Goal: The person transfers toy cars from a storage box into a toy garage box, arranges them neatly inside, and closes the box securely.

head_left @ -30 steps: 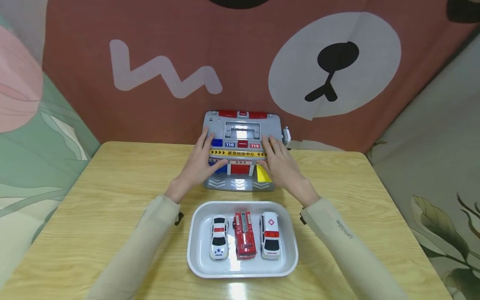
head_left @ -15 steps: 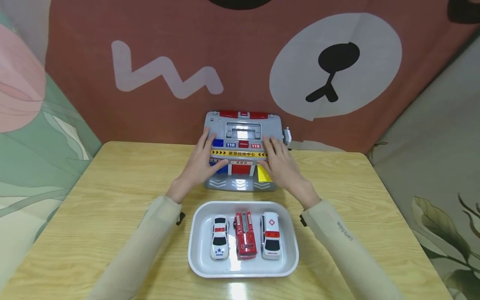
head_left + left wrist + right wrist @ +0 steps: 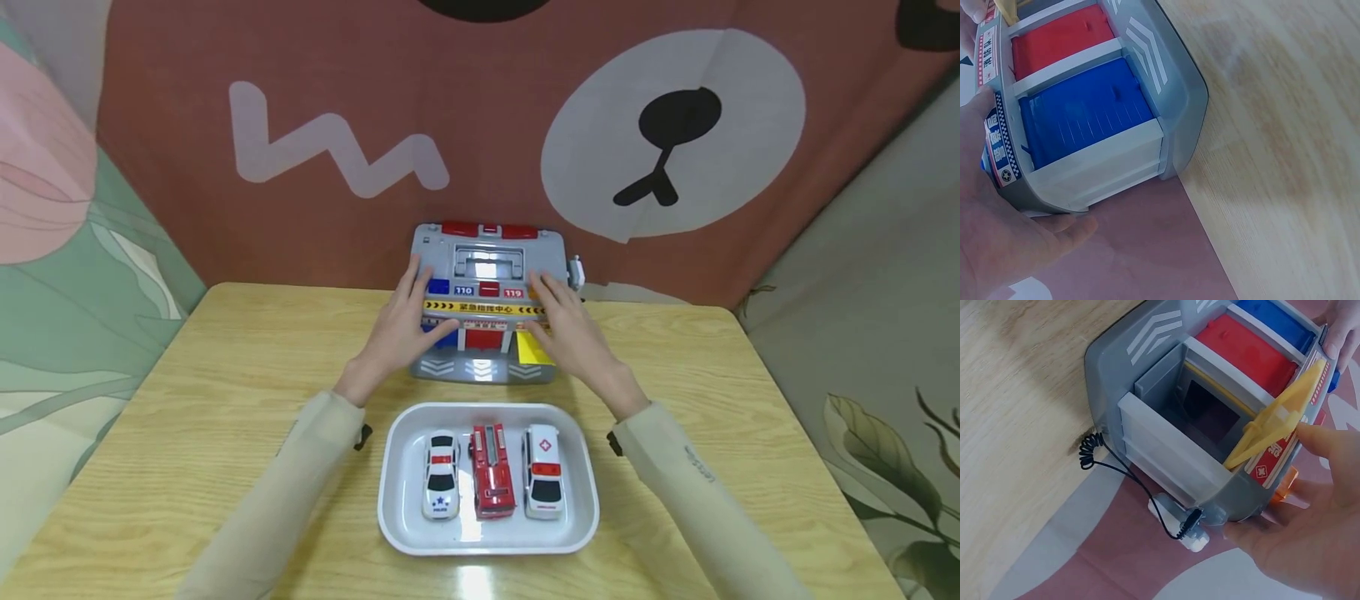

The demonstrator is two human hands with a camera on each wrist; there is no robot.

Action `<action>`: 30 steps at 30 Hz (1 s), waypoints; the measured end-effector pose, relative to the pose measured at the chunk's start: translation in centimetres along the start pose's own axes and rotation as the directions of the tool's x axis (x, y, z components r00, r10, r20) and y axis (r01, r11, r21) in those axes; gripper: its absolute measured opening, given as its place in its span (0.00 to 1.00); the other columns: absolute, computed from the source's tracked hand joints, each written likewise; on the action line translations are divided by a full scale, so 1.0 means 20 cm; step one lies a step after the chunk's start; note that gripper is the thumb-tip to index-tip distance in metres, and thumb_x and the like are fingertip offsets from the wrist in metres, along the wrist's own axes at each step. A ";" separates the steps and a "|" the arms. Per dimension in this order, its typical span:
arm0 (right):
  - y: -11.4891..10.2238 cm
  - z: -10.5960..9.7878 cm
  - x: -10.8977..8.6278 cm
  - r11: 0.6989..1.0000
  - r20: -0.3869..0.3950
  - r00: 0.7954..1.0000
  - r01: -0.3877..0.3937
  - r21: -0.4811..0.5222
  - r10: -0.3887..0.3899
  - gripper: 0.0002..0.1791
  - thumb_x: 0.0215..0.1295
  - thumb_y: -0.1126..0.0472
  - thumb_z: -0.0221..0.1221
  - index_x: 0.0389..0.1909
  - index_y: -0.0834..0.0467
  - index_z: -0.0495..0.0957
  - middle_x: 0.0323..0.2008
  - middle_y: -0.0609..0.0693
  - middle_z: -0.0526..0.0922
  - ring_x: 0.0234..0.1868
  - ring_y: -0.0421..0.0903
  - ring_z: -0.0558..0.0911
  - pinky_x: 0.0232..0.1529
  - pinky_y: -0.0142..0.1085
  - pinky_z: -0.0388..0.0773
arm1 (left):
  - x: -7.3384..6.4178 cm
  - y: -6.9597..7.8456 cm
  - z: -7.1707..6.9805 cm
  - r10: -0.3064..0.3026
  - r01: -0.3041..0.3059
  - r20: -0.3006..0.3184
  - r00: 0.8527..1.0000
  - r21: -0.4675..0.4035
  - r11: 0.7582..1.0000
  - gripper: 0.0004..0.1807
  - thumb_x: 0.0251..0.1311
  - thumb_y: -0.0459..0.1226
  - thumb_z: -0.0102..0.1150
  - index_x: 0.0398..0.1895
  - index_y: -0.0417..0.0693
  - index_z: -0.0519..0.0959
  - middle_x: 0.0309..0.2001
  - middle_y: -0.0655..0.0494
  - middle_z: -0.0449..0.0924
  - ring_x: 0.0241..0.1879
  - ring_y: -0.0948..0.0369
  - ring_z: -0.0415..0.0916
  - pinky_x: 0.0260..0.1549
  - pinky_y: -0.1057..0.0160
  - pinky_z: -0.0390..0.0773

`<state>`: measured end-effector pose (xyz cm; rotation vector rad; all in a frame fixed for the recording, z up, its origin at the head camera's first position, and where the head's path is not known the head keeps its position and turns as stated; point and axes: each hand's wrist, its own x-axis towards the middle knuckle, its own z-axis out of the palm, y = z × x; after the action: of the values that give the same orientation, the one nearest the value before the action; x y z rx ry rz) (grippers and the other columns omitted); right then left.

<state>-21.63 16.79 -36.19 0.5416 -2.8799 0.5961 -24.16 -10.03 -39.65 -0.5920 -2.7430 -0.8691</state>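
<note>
Grey plastic toy emergency station (image 3: 486, 308), boxy and upright on a pale wooden surface (image 3: 262, 375), stands directly between a person's two hands. The right hand (image 3: 576, 333) has just shifted slightly outward, uncovering more of the station's yellow strip and of the small yellow door (image 3: 534, 350) below it; the left hand (image 3: 397, 333) has hardly moved. The right wrist view shows that door swung up, its bay (image 3: 1207, 412) gaping, while the red door (image 3: 1063, 40) and blue door (image 3: 1088, 112) are closed. That seems to leave the right-hand bay as the one easily reached into.

Both hands are spread, fingers lying over the station's sides and upper face. The left thumb touches the sign above the blue door; the right thumb is beside the yellow door, though whether it touches the door I cannot tell.

Nearer the person, between the forearms, a white tray (image 3: 487, 550) holds a police car (image 3: 441, 475), a fire truck (image 3: 492, 471) and an ambulance (image 3: 543, 471), in a row.
</note>
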 end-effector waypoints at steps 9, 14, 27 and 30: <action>0.01 -0.06 -0.02 0.991 -0.016 1.000 -0.011 0.134 0.013 0.33 0.67 0.63 0.59 0.71 0.62 0.60 0.70 0.59 0.61 0.69 0.55 0.63 0.64 0.48 0.65 | 0.00 0.00 -0.01 -0.015 0.015 0.009 1.000 0.013 1.000 0.52 0.59 0.60 0.58 0.77 0.44 0.46 0.77 0.51 0.28 0.75 0.52 0.37 0.66 0.42 0.55; 0.01 -0.12 -0.07 0.988 0.000 0.999 -0.053 0.145 0.053 0.29 0.67 0.64 0.59 0.68 0.63 0.65 0.65 0.60 0.69 0.63 0.55 0.70 0.61 0.49 0.70 | 0.01 0.01 -0.01 -0.018 0.018 0.017 1.000 0.017 1.000 0.52 0.59 0.60 0.58 0.77 0.44 0.47 0.77 0.50 0.28 0.75 0.51 0.38 0.65 0.41 0.57; 0.10 -0.20 -0.24 0.840 0.057 0.993 -0.114 0.531 0.099 0.17 0.69 0.66 0.57 0.56 0.68 0.75 0.43 0.62 0.83 0.38 0.56 0.85 0.36 0.41 0.84 | 0.05 0.01 0.02 -0.005 0.006 0.053 0.999 -0.014 1.000 0.52 0.59 0.61 0.57 0.77 0.45 0.45 0.77 0.51 0.26 0.75 0.53 0.34 0.68 0.45 0.52; 0.10 -0.21 -0.28 0.723 0.242 0.958 -0.275 0.634 0.153 0.17 0.69 0.63 0.57 0.54 0.70 0.75 0.40 0.65 0.83 0.34 0.59 0.85 0.34 0.46 0.84 | 0.06 0.01 0.02 -0.003 0.004 0.055 0.998 -0.017 1.000 0.52 0.59 0.61 0.57 0.77 0.45 0.45 0.77 0.51 0.26 0.75 0.53 0.33 0.68 0.45 0.52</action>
<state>-16.93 22.05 -34.36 0.3343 -2.8367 1.7355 -25.10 -9.17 -39.52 -0.6241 -2.7890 -0.8915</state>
